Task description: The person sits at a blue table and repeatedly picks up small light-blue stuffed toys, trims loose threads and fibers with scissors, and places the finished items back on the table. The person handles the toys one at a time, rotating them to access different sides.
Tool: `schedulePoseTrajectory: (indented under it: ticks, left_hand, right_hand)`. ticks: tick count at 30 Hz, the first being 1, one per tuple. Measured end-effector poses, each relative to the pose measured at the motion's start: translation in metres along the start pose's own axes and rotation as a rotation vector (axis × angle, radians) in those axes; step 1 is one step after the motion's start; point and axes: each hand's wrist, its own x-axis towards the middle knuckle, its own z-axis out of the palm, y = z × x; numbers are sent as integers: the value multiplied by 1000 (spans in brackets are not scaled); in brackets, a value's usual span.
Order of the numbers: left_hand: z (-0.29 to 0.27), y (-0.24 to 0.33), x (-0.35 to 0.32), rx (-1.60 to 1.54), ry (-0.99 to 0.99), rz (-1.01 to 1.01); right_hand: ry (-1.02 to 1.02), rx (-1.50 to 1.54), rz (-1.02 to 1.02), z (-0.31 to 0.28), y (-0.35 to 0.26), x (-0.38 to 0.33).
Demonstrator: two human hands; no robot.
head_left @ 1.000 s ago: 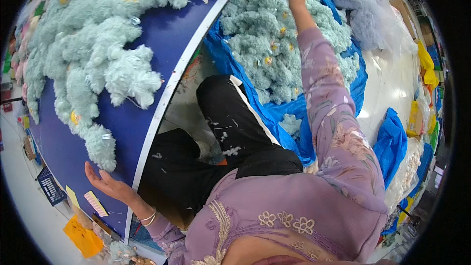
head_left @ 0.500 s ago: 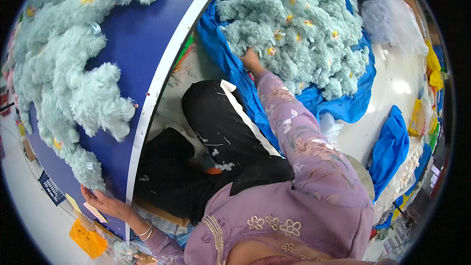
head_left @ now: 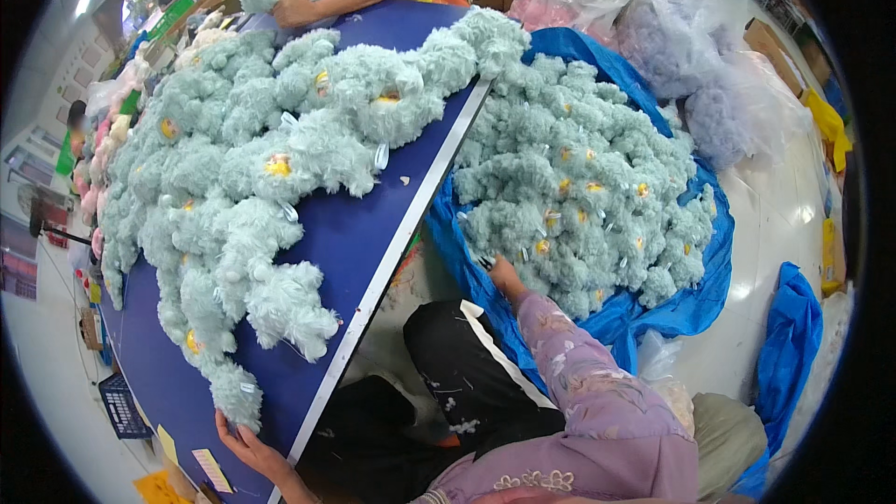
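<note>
My left hand (head_left: 250, 455) lies at the near end of the blue table, its fingers stretched out against a small fluffy pale green plush piece (head_left: 235, 394). More pale green plush pieces (head_left: 252, 247) spread up the table in a long pile, some with yellow patches and small white tags. On my right, my right hand (head_left: 507, 278) reaches to the near left edge of a big heap of the same plush (head_left: 579, 187). Its fingers are closed around a small dark object, too small to name. A blue sheet (head_left: 495, 308) lies under the heap.
The pale metal edge (head_left: 397, 257) of the blue table (head_left: 359, 271) runs beside my legs. Across it, a co-worker's hands (head_left: 297, 9) hold a plush piece. Clear bags of lilac fluff (head_left: 723, 117) stand beyond the heap. A dark crate (head_left: 123, 406) sits at far left.
The view has tilted up, bringing a co-worker at the far table side into sight. My left hand stays at the plush piece; my right stays by the heap, the dark object now showing.
</note>
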Motion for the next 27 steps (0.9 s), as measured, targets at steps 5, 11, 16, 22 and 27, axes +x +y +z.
schedulePoseTrajectory:
  ticks: [5, 11, 16, 22, 27]
  left_hand:
    - [-1, -10, 1, -31, 6, -10]
    - [-4, -1, -2, -72, 10, -37]
    - [2, -3, 3, -104, -5, 5]
    - [-7, -3, -1, -52, 17, 0]
    - [-1, 4, 4, -144, 6, 20]
  right_hand:
    - [41, -5, -4, -52, -12, -13]
    - [618, 708, -247, -252, -160, 26]
    - [674, 842, -816, -357, -336, 102]
    - [228, 98, -819, -238, -458, 107]
    - [469, 356, -817, -232, -460, 112]
